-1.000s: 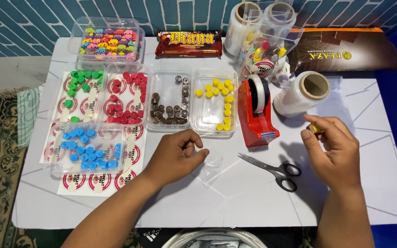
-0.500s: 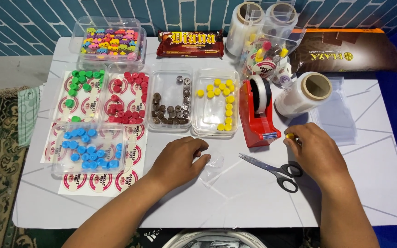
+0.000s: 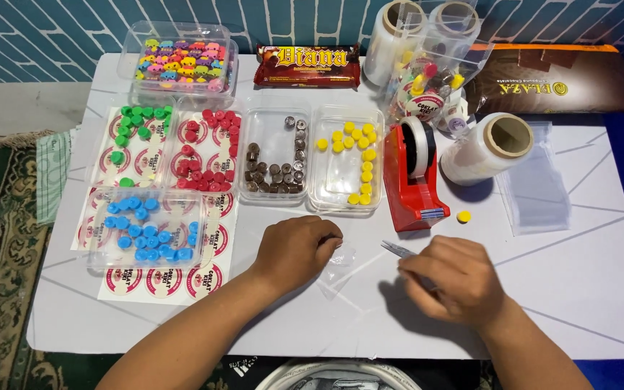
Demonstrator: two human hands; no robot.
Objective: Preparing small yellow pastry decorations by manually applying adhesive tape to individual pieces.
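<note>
Left hand point(image 3: 303, 249) pinches a small clear plastic bag point(image 3: 339, 266) flat on the white tabletop point(image 3: 579, 289); thin, slippery, best held by its edge. Right hand point(image 3: 456, 278) grips scissors point(image 3: 399, 250), blades showing, just beside the bag.

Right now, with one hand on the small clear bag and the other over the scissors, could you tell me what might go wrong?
1. The right hand covers the scissors, whose blade tips point toward the left hand; lifting them carelessly might nick it.
2. The small clear bag is only lightly pinned and nearly invisible on the white table; it could slip away.
3. A loose yellow piece lies beside the red tape dispenser and could be knocked off.
</note>
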